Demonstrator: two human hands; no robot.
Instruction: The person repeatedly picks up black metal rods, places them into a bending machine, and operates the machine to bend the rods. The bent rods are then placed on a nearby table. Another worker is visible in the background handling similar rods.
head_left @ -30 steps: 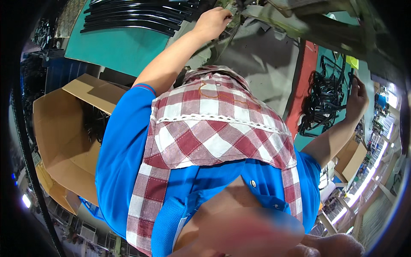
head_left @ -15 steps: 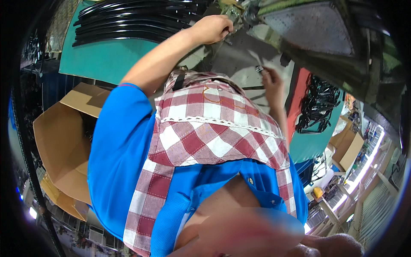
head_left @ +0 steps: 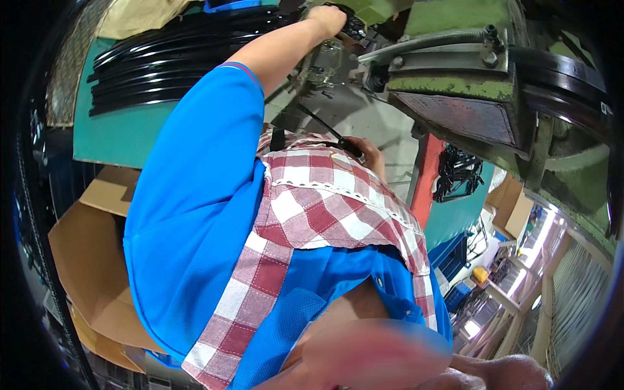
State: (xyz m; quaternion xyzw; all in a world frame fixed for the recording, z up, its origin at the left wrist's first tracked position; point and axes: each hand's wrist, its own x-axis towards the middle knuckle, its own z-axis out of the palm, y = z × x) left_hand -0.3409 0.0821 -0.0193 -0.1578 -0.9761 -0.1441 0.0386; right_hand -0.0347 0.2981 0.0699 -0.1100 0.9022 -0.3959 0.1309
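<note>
A slim dark tool (head_left: 344,142) sits in the right hand (head_left: 368,155), its black handle within the curled fingers and its thin rod pointing away, up and to the left. The apron (head_left: 325,214) lies just below that hand and hides part of it. Farther ahead, the left hand (head_left: 328,21) has its fingers bent at the machine (head_left: 455,84), beside a dark part (head_left: 353,27); whether it grips anything is unclear. Left of the left hand, glossy black tubes (head_left: 146,73) lie in a row on a green table (head_left: 117,133). Right of the right hand are a red edge (head_left: 425,179) and a heap of black parts (head_left: 457,172).
</note>
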